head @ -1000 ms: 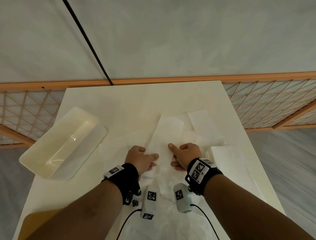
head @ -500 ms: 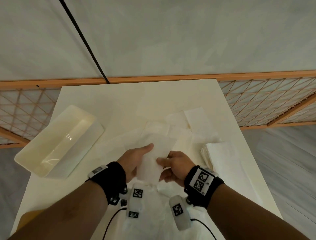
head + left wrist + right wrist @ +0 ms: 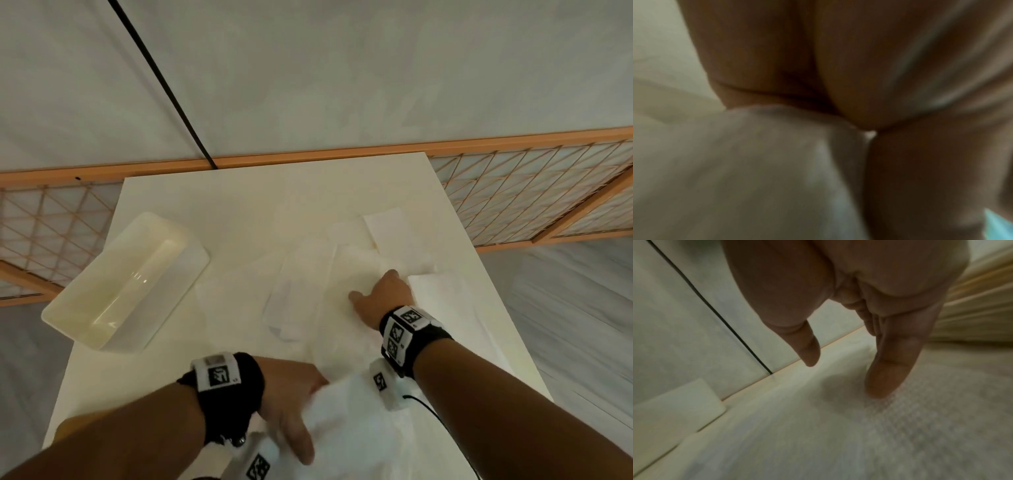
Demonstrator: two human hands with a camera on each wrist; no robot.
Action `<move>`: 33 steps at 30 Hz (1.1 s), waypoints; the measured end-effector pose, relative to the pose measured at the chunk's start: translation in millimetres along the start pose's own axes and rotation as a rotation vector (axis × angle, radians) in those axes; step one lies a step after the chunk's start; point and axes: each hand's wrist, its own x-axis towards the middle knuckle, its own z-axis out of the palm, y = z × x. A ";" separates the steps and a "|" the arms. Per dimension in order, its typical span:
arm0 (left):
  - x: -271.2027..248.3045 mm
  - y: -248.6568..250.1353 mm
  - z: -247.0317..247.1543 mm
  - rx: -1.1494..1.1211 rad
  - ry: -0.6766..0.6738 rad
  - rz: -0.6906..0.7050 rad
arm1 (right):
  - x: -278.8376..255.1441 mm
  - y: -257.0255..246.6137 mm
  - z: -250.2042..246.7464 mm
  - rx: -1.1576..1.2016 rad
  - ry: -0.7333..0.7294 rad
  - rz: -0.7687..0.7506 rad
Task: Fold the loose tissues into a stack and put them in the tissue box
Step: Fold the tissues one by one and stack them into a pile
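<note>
gripping a bunched tissue (image 3: 346,407), the left hand (image 3: 291,394); right hand (image 3: 383,301) fingers (image 3: 885,369) straight, touching flat tissues (image 3: 346,274).

A pale grey wall (image 3: 342,75) is seen behind a cream bench (image 3: 260,192), w/ a thin black cable (image 3: 164,85) run diagonally down it. An orange wood rail w/ lattice panels (image 3: 520,192) is set along the wall base. Grey floor (image 3: 565,308) is seen at right. Lighting is dim, even.
</note>
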 end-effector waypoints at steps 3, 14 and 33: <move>14.2 -1.7 4.2 0.257 0.019 -0.109 | 8.2 -8.7 8.3 -0.074 -0.018 0.019; 12.8 -27.4 -48.8 -0.220 0.951 -0.053 | 17.6 -12.7 -1.3 0.289 0.098 -0.013; 46.7 -64.8 -66.4 -0.443 1.164 -0.344 | 19.7 -46.6 39.7 0.361 -0.198 0.013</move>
